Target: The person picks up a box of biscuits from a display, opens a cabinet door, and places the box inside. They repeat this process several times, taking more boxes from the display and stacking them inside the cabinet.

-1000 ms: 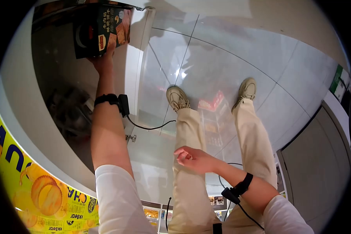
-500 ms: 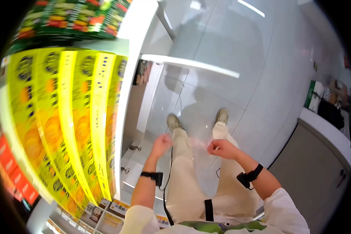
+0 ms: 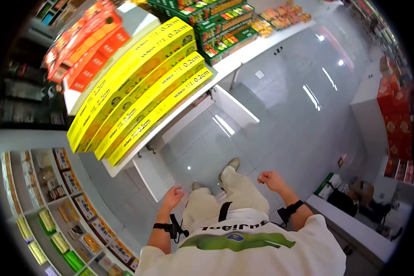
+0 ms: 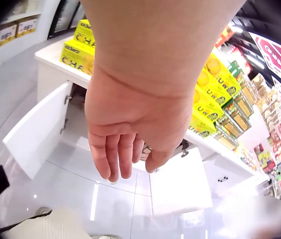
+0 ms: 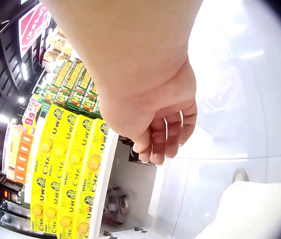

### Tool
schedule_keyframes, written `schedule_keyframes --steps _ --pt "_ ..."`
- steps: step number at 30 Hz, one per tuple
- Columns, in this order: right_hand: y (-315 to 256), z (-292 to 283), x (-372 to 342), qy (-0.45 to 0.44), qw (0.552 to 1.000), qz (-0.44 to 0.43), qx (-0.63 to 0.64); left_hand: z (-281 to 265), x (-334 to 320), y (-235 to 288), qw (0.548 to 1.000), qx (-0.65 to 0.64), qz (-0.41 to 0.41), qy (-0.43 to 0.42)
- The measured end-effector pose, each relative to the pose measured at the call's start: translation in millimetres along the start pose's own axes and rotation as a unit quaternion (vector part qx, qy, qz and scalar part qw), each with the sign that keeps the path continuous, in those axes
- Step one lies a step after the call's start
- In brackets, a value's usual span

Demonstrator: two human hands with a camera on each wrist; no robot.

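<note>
Both hands hang in front of the body, fingers loosely curled, holding nothing. The left hand (image 3: 172,198) is near an open white cabinet door (image 3: 154,172); its palm and fingers (image 4: 113,149) show in the left wrist view. Over the floor to the other side is the right hand (image 3: 272,181), its fingers (image 5: 173,132) bent in the right wrist view. Stacked yellow cracker boxes (image 3: 147,101) stand on the white counter above the cabinet. Inside the cabinet, a dark item (image 5: 133,152) is partly hidden behind the right hand's fingers.
A second cabinet door (image 3: 237,106) stands open into the aisle. Green boxes (image 3: 225,34) and red boxes (image 3: 94,62) flank the yellow ones. Product shelves (image 3: 45,212) rise at the lower left. A grey-white counter (image 3: 349,230) lies at the right.
A second ago the left hand held a black biscuit box inside the cabinet. It has since let go and come out beside the body. The head view has risen and turned, showing more of the shop.
</note>
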State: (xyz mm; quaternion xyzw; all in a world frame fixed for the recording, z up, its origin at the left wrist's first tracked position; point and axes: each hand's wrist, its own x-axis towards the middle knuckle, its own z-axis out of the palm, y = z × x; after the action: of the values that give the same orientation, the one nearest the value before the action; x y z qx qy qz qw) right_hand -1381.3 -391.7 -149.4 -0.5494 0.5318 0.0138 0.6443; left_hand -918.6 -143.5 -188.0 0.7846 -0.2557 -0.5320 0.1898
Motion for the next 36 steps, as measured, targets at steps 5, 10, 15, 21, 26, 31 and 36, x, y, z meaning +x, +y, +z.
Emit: schedule_keyframes --steps 5,10,15,21,26,31,36 --pt "-2 32 -20 -0.013 0.999 -0.009 -0.048 0 -81 -66 0.996 -0.075 -0.041 0.031" --pt "-23 125 -23 -0.092 0.974 -0.093 -0.187 18 -173 -161 0.98 -0.165 -0.032 0.109" --pt "-53 280 -38 -0.244 0.922 -0.139 -0.266 38 -298 -289 0.972 -0.164 -0.042 0.163" --pt "-144 465 -117 -0.376 0.838 -0.205 -0.337 24 -400 -371 0.936 -0.241 -0.019 0.255" --pt "-181 582 -143 -0.427 0.779 -0.259 -0.38 -28 -430 -374 0.905 -0.302 0.028 0.299" --pt "-216 660 -121 -0.442 0.754 -0.224 -0.43 -79 -429 -411 0.894 -0.303 0.034 0.327" --pt "-237 755 -69 -0.413 0.725 -0.32 -0.449 -127 -444 -489 0.906 -0.279 -0.078 0.309"
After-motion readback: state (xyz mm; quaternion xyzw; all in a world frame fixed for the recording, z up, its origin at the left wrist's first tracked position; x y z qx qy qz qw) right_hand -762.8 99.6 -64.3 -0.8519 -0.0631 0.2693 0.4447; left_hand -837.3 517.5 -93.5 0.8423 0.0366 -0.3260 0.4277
